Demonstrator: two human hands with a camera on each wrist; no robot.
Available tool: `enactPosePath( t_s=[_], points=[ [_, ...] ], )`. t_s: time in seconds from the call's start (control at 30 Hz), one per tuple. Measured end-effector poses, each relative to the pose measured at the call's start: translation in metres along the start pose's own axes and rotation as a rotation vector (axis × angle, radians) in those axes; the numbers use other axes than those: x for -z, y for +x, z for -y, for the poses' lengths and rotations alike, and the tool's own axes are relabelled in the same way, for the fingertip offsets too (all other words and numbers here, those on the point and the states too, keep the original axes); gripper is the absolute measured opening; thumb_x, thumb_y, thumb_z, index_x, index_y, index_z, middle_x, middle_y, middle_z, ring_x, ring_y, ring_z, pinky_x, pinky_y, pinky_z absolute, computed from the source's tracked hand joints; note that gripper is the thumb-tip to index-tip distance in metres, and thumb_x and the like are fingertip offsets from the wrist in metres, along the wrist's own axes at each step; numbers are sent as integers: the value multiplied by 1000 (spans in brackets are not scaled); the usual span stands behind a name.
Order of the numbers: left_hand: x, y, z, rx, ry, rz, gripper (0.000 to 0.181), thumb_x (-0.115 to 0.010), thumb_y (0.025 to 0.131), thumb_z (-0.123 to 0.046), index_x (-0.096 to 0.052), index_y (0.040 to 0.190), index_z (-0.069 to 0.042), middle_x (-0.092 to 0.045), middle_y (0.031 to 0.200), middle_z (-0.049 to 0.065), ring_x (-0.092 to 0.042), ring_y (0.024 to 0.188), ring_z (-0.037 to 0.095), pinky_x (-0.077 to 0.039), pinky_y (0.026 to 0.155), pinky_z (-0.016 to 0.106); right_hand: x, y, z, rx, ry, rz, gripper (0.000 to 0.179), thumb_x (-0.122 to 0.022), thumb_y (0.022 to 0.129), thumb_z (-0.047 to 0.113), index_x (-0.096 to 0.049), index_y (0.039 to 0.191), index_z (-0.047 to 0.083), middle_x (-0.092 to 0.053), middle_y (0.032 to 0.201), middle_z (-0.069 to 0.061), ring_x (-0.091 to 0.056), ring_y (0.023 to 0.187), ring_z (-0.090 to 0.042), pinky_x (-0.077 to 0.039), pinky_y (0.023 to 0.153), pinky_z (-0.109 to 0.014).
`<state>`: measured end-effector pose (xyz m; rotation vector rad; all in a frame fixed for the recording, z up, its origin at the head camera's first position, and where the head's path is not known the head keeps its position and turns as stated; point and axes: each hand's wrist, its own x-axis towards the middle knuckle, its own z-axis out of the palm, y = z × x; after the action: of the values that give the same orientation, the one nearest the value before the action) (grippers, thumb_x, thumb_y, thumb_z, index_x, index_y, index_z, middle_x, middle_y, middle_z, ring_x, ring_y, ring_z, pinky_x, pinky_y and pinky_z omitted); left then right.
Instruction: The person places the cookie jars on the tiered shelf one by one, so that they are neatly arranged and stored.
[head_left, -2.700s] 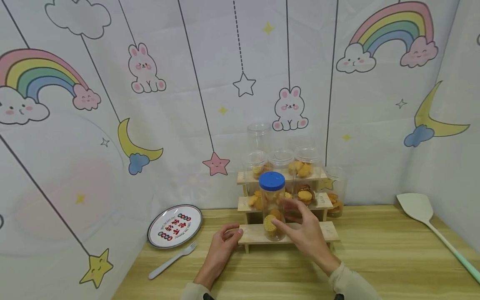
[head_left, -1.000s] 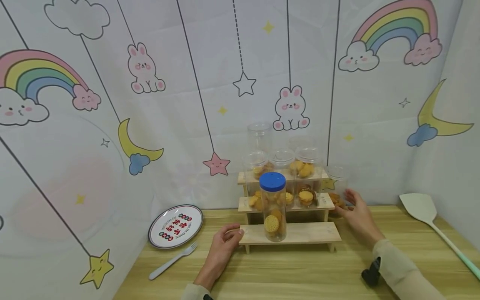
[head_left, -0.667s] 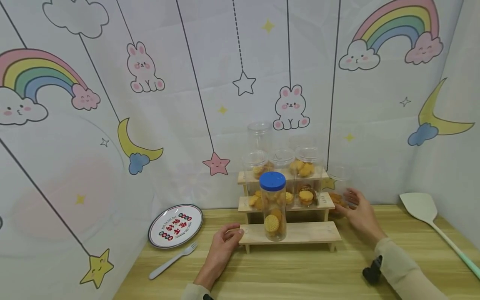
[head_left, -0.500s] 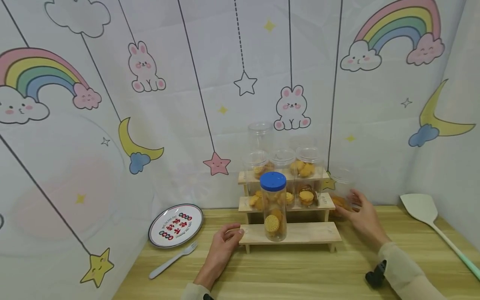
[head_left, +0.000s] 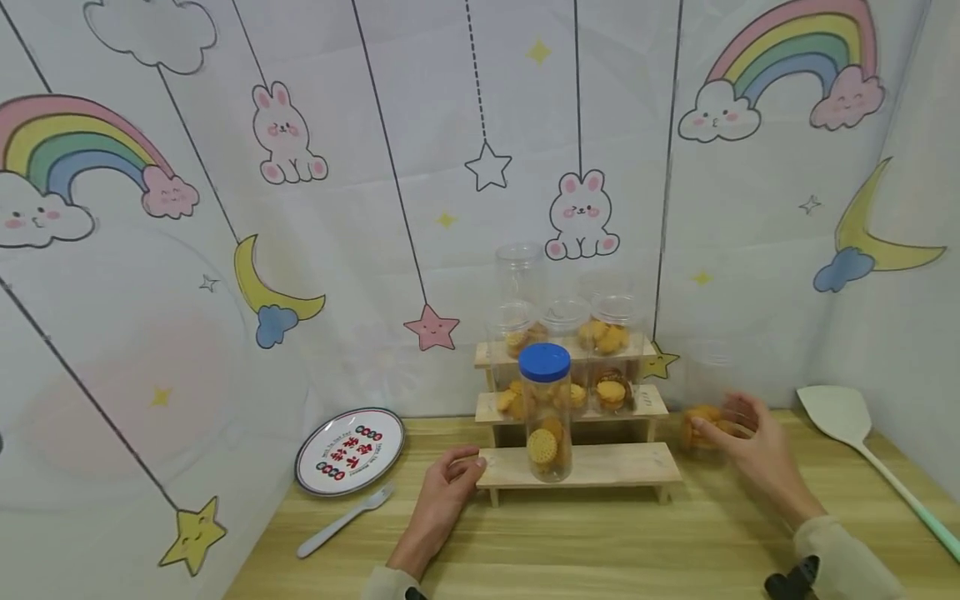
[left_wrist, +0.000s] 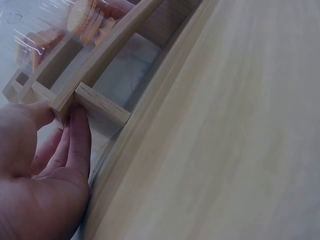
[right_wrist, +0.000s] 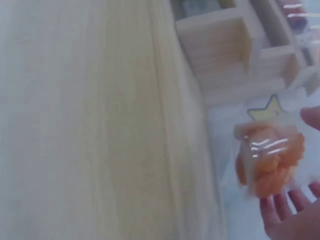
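My left hand (head_left: 444,492) pinches the left end of the front step of a tiered wooden display stand (head_left: 615,467); the left wrist view shows thumb above the board (left_wrist: 107,55) and fingers under it. Right of the stand, my right hand (head_left: 761,450) grips a clear, lidless plastic jar (head_left: 701,429) with orange-brown cookies in its lower part. In the right wrist view the cookies (right_wrist: 270,160) are blurred and the jar looks tilted. A clear jar of round cookies (head_left: 543,446) with a blue lid (head_left: 545,362) stands upright on the front step.
Several lidless clear jars with cookies, such as the round-cookie jar (head_left: 613,387), stand on the upper steps. To the left lie a printed plate (head_left: 348,450), tilted against the wall, and a fork (head_left: 345,523). A long-handled spatula (head_left: 843,417) leans at the right.
My right hand has left the blue-lidded jar, reached the lidless jar beside the stand and drawn it rightward and nearer. My left hand has stayed on the stand's end.
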<state>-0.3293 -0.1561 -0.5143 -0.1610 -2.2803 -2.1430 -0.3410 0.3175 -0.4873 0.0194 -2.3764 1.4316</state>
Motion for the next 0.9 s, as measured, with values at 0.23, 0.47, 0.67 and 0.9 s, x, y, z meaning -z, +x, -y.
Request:
enactPosePath(
  t_s=[0.23, 0.47, 0.67, 0.9],
  points=[
    [0, 0, 0, 9, -15, -15, 50, -73, 106, -27, -60, 146, 0, -75, 117, 9, -67, 100, 8, -58, 84, 22, 2, -9, 20, 53, -18, -74, 83, -81, 100, 36, -36, 157, -4, -51, 145, -17, -43, 112, 8, -44, 84, -3],
    [-1, -2, -1, 11, -20, -23, 49, -73, 106, -26, -60, 145, 2, -75, 116, 11, -67, 99, 8, -58, 84, 22, -8, -21, 44, 131, -24, -43, 72, -81, 99, 32, -41, 149, -1, -52, 139, -14, -45, 114, 3, -43, 87, -8],
    [0, 1, 0, 18, -32, -15, 49, -74, 105, -25, -61, 145, 0, -75, 114, 6, -67, 100, 8, -58, 86, 22, -25, -32, 61, 239, 54, 62, 61, -81, 100, 21, -47, 147, 4, -58, 138, -14, -57, 116, 0, -53, 91, -12],
    [-1, 1, -2, 13, -33, -6, 49, -74, 105, -26, -61, 144, 1, -75, 110, 3, -67, 100, 9, -58, 85, 22, -50, -43, 71, 287, 165, 164, 63, -85, 96, 15, -52, 149, 7, -65, 140, -12, -64, 120, 1, -56, 100, -17]
  ],
)
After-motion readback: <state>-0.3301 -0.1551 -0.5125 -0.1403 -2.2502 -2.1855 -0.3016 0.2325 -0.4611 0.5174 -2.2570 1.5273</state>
